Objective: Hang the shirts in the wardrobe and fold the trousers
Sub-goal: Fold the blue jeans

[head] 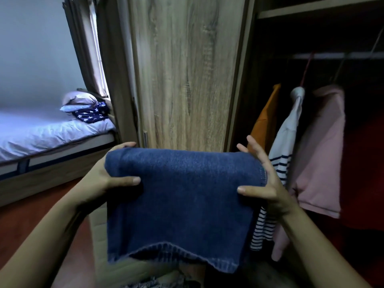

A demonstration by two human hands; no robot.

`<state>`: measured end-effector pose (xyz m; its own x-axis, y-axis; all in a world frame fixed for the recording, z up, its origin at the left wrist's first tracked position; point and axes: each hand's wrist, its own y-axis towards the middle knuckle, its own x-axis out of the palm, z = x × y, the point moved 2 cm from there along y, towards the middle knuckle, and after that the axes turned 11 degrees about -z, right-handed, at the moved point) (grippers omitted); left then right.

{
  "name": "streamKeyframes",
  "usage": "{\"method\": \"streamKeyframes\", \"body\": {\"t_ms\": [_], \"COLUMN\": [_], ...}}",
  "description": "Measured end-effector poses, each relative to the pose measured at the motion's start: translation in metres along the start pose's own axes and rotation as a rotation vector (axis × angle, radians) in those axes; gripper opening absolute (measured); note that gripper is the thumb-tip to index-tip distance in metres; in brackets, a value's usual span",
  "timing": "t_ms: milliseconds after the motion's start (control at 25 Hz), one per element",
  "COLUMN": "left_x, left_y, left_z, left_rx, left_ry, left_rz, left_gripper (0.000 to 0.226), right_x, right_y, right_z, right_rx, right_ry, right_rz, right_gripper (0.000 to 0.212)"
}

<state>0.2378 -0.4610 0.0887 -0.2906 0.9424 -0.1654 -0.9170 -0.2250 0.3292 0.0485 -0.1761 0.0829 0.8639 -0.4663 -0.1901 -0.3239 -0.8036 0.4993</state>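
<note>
Folded blue denim trousers (182, 204) hang in the air in front of me, before the wardrobe. My left hand (104, 177) grips their left edge, thumb on top and fingers behind. My right hand (268, 183) holds the right edge between thumb and fingers, with the fingers mostly straight. Inside the open wardrobe on the right, shirts hang from the rail (336, 56): an orange one (264, 121), a white one with navy stripes (282, 154) and a pink one (320, 154).
The closed wooden wardrobe door (187, 75) stands straight ahead. A bed (41, 134) with pillows (79, 100) and a starred navy cloth (91, 114) is at the left. A light box (101, 235) and patterned fabric (153, 282) lie below the trousers.
</note>
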Motion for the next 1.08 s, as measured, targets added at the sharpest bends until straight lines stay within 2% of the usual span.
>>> {"method": "streamKeyframes", "body": {"t_ms": [120, 200, 280, 360, 400, 480, 560, 680, 720, 840, 920, 1000, 1080], "left_x": [-0.003, -0.003, -0.004, -0.001, 0.000, 0.004, 0.011, 0.023, 0.026, 0.032, 0.032, 0.027, 0.022], "left_y": [0.003, 0.006, 0.010, 0.011, 0.011, 0.009, 0.004, 0.002, 0.003, 0.009, 0.015, 0.020, 0.026], "left_z": [-0.001, 0.001, 0.001, -0.004, -0.008, -0.018, -0.026, -0.030, -0.031, -0.028, -0.032, -0.037, -0.040], "left_rx": [0.087, 0.136, 0.153, 0.145, 0.127, 0.114, 0.089, 0.045, 0.044, 0.002, -0.085, -0.208, -0.332], "left_ry": [0.017, 0.114, 0.181, 0.233, 0.275, 0.298, 0.199, -0.054, -0.103, -0.152, -0.222, -0.279, -0.289], "left_rz": [0.121, 0.153, 0.165, 0.207, 0.231, 0.267, 0.273, 0.260, 0.299, 0.414, 0.427, 0.418, 0.320], "left_gripper": [0.081, 0.075, 0.064, 0.060, 0.061, 0.055, 0.045, 0.035, 0.033, 0.021, 0.013, 0.020, 0.021], "right_x": [-0.002, -0.002, -0.002, 0.003, 0.006, 0.005, 0.002, 0.002, 0.002, -0.002, 0.010, 0.031, 0.044], "right_y": [0.000, 0.004, 0.008, 0.011, 0.012, 0.012, 0.014, 0.019, 0.020, 0.005, -0.017, -0.038, -0.047], "right_z": [0.002, -0.002, -0.004, -0.003, 0.000, 0.013, 0.021, 0.016, 0.013, 0.021, 0.046, 0.071, 0.087], "right_rx": [0.025, 0.022, 0.018, 0.050, 0.095, 0.197, 0.226, 0.181, 0.179, 0.251, 0.403, 0.505, 0.517], "right_ry": [-0.118, -0.197, -0.314, -0.589, -0.719, -0.823, -0.806, -0.494, -0.393, 0.004, 0.212, 0.302, 0.363], "right_rz": [-0.029, 0.029, 0.184, 0.350, 0.422, 0.505, 0.494, 0.363, 0.321, 0.204, 0.152, 0.214, 0.333], "right_gripper": [0.121, 0.109, 0.075, 0.028, 0.013, 0.024, 0.030, 0.015, 0.016, 0.041, 0.073, 0.087, 0.092]}}
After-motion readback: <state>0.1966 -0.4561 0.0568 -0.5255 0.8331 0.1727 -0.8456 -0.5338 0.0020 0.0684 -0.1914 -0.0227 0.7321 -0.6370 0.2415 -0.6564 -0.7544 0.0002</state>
